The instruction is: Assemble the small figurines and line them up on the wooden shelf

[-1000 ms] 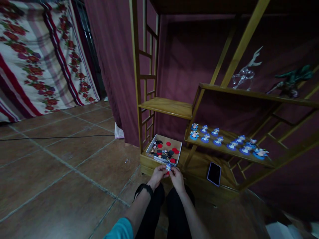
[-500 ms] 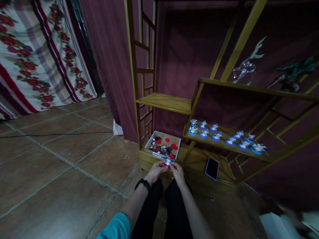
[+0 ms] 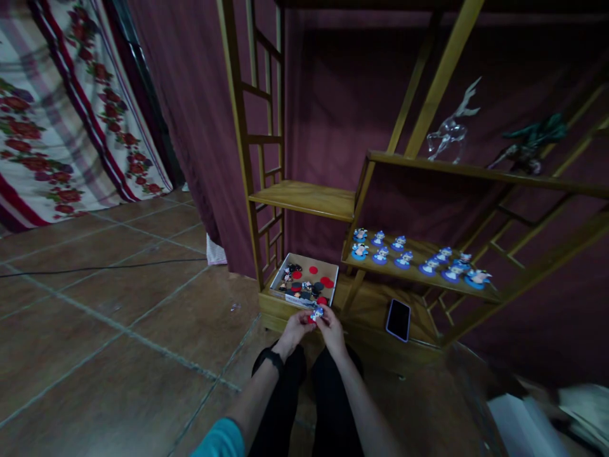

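Observation:
Between my two hands is a small white and blue-purple figurine (image 3: 317, 313) with a red round base under it. My left hand (image 3: 297, 330) pinches it from the left, at the red base. From the right, my right hand (image 3: 332, 328) closes its fingers on the figurine's other side. Just beyond my hands lies an open shallow box (image 3: 280, 283) holding red and black discs and several small figurines. Whether the held figurine is fixed to its base I cannot tell.
Several blue and purple based figurines (image 3: 403, 259) stand in rows on the low right shelf (image 3: 413, 274). A phone (image 3: 398, 320) lies on the bottom board. Higher up are a clear deer ornament (image 3: 450, 136) and a dark green sculpture (image 3: 528, 146). A white box (image 3: 521, 425) is at lower right.
The view has turned slightly to the right, so the shelf sits further left. My right fingers have shifted up along the figurine, which stays between both hands.

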Tool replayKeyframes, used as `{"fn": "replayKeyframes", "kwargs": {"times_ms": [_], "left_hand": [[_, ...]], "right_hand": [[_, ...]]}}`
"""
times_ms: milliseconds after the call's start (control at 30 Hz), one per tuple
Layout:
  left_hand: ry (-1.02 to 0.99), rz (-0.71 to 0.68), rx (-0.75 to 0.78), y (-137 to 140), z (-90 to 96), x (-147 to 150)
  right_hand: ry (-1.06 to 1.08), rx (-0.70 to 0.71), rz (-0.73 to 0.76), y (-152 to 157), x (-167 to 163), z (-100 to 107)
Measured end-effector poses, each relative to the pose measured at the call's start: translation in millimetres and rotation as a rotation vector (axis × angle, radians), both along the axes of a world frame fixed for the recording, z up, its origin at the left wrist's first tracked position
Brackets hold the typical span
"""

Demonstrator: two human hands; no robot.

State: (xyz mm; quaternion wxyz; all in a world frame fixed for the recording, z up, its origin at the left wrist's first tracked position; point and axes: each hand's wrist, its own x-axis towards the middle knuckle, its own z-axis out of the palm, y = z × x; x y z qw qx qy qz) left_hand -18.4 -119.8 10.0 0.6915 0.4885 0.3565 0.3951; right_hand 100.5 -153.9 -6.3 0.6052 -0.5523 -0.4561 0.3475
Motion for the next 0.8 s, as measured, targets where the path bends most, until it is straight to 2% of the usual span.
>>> {"fn": "replayKeyframes", "kwargs": {"times_ms": [133, 367, 633, 800], "left_hand": [[-0.010, -0.015, 0.009, 0, -1.5, -1], [0.056, -0.008, -0.062, -1, 1.7, -4], [0.072, -0.047, -0.111, -4, 17.1, -6], [0.077, -0.009, -0.104, -7, 27.2, -10]], "right_hand": [[-0.028, 0.005, 0.027, -3, 0, 3], [-0.099, 0.048, -0.038, -8, 1, 10], [-0.070, 0.029, -0.084, -14, 2, 17], [0.012, 0.035, -0.074, -29, 14, 38]]}}
